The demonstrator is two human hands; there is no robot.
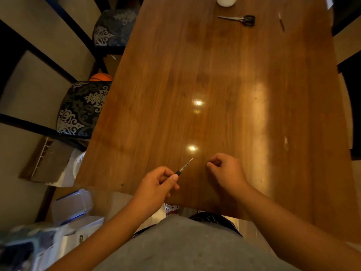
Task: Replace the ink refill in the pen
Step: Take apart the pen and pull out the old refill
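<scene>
Over the worktop's (224, 85) near edge, the left hand (156, 184) grips the pen (178, 172), refill (186, 164) jutting out; the right hand (224, 171) pinches something unseen. Steady the barrel, pull straight.

A home dining room: a long wooden table (224, 85), damask-cushioned chairs (82, 108) at nine o'clock, a basketball (101, 77) underneath, storage boxes (72, 204) at seven o'clock

Glossy, smooth wooden table (224, 79) mirrors lamp glare. At twelve o'clock, scissors (239, 19) show shiny metal blades, matt black handles. Nine o'clock chair seats (82, 108): patterned cloth.
</scene>
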